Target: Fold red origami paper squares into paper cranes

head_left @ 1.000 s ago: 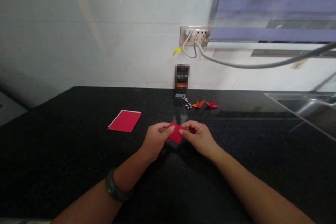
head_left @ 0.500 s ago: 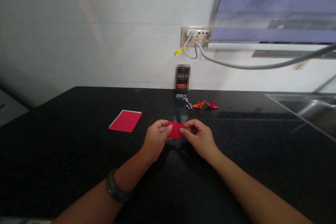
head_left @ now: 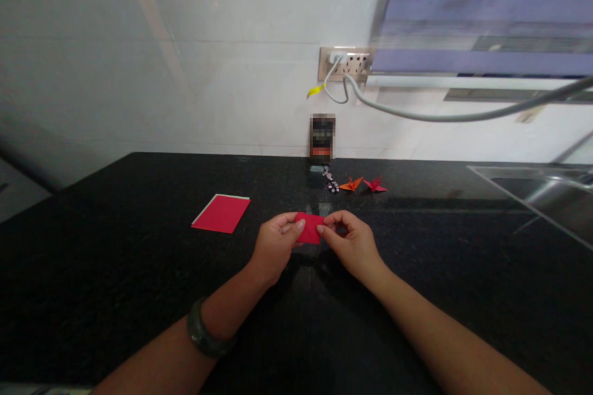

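Observation:
Between my two hands is a small folded square of red paper (head_left: 309,231), held just above the dark counter. My left hand (head_left: 277,244) grips its left side, thumb on top and fingers behind. At the right edge, my right hand (head_left: 351,241) pinches the paper between thumb and index finger. A stack of square paper (head_left: 222,214), red on top with a pale edge showing, lies to the left. Beyond my hands stand an orange paper crane (head_left: 351,184) and a red paper crane (head_left: 375,185), side by side.
A phone-like object (head_left: 323,137), its face pixelated, leans against the wall with a beaded strap (head_left: 330,180) before it. The black counter (head_left: 115,247) meets a metal sink (head_left: 546,194) at right. A grey cable (head_left: 430,116) hangs from the wall socket (head_left: 356,65).
The small red paper and my right fingers have shifted very slightly; both hands keep their hold. Everything else stays in place.

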Action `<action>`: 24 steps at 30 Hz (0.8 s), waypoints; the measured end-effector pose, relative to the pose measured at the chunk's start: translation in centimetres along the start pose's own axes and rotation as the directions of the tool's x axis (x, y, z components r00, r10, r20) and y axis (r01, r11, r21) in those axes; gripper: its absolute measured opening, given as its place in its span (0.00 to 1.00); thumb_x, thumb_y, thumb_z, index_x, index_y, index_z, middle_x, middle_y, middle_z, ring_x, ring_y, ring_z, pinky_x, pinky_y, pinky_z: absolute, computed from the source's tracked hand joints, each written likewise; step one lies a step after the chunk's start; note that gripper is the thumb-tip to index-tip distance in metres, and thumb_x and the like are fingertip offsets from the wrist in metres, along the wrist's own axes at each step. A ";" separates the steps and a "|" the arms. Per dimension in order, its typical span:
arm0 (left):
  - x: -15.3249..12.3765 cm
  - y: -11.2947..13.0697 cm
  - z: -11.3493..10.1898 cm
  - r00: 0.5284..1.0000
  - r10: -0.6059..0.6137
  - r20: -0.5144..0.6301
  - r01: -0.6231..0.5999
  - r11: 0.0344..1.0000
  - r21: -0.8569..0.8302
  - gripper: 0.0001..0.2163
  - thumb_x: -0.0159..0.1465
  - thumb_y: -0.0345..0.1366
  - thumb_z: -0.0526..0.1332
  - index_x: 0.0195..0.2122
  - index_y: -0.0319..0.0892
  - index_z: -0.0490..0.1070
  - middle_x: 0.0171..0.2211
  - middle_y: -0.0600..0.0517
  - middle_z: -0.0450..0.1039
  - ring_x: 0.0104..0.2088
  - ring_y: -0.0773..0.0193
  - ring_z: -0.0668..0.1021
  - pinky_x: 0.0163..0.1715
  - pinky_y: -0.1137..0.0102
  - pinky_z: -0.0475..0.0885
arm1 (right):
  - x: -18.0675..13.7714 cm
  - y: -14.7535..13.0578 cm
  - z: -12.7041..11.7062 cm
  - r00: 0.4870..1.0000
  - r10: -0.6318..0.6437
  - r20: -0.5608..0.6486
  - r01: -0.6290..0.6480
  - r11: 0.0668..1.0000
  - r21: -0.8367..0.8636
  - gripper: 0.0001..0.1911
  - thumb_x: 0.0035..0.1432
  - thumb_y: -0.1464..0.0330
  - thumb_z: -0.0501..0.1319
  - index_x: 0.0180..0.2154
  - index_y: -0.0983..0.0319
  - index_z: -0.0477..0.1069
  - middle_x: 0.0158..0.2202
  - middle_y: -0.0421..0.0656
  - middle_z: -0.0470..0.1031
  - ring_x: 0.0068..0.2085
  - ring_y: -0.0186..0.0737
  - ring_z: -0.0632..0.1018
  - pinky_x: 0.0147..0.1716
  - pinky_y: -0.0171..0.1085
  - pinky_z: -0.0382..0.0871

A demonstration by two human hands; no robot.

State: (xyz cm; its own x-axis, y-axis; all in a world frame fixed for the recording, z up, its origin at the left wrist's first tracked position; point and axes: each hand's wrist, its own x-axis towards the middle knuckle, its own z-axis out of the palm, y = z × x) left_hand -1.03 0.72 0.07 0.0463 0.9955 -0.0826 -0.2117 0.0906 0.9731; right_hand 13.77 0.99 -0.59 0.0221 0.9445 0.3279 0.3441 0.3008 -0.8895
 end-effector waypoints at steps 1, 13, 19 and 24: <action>0.0 0.0 0.0 1.000 0.000 -0.002 0.000 1.000 0.002 0.14 0.50 0.39 0.64 0.35 0.36 0.71 0.26 0.51 0.76 0.25 0.68 0.76 0.26 0.75 0.70 | 0.0 0.0 0.0 1.000 -0.004 0.000 0.004 1.000 -0.005 0.05 0.46 0.67 0.62 0.26 0.60 0.67 0.22 0.39 0.68 0.24 0.35 0.68 0.24 0.35 0.61; -0.1 0.2 0.0 1.000 0.018 -0.009 -0.018 1.000 0.007 0.13 0.50 0.38 0.65 0.34 0.36 0.72 0.25 0.51 0.77 0.24 0.67 0.76 0.26 0.74 0.70 | 0.0 -0.1 0.0 0.999 -0.049 0.012 0.049 0.997 -0.053 0.04 0.48 0.68 0.61 0.26 0.62 0.67 0.22 0.38 0.67 0.24 0.33 0.69 0.24 0.33 0.63; -0.3 0.1 0.2 0.997 0.010 0.074 -0.008 1.000 -0.025 0.10 0.51 0.36 0.64 0.32 0.36 0.72 0.26 0.50 0.77 0.25 0.67 0.76 0.28 0.73 0.70 | 0.0 -0.1 -0.1 0.968 -0.250 -0.003 0.249 0.966 -0.071 0.01 0.49 0.72 0.60 0.26 0.61 0.70 0.28 0.41 0.69 0.30 0.34 0.71 0.28 0.34 0.66; -0.3 0.1 0.2 0.992 0.014 0.129 -0.010 0.999 -0.037 0.08 0.53 0.36 0.62 0.31 0.36 0.73 0.22 0.54 0.74 0.22 0.71 0.73 0.24 0.76 0.66 | 0.0 -0.1 -0.2 0.942 -0.335 -0.028 0.335 0.942 -0.019 0.05 0.50 0.74 0.60 0.29 0.60 0.73 0.30 0.42 0.71 0.34 0.36 0.73 0.34 0.36 0.67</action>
State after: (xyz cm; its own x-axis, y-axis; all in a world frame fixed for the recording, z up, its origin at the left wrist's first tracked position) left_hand -0.90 0.39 0.26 0.1689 0.9848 -0.0401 -0.2477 0.0818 0.9654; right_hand 13.88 0.93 -0.43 -0.0678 0.7850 0.6158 0.3497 0.5968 -0.7222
